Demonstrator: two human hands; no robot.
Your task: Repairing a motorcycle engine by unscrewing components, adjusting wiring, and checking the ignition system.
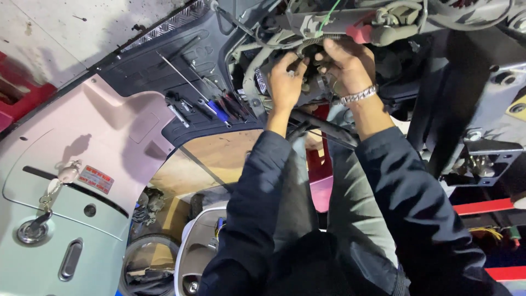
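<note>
Nearest the camera are the person's dark sleeves and grey trousers, reaching up and away into the open body of a scooter. To the left lies a pale green and pink scooter panel (82,181) with a key (34,227) in its lock and a small red sticker beside it. Past that, a dark floorboard tray (159,71) carries loose tools: a blue-handled screwdriver (216,109), a long thin rod and several wrenches lying side by side.

Further in, the left hand (286,82) is curled around a small dark metal part (312,87) set among the wiring, fingers closed on its left side. The right hand (345,63), with a metal wristband (359,95), grips the same part from above and to the right, fingers bent tight. The part sits between the two hands, just under a grey hose (323,38) and a red cap (359,34).

By its look the part is rigid metal, probably weighty for its size and possibly greasy, so the firmer hold would be on its solid body, not on the soft hoses or thin wires touching it.

The hands cover most of the part, so its shape and fixings cannot be made out. The frame top cuts off the wiring, and the black frame (466,82) at right lies in shadow.
</note>
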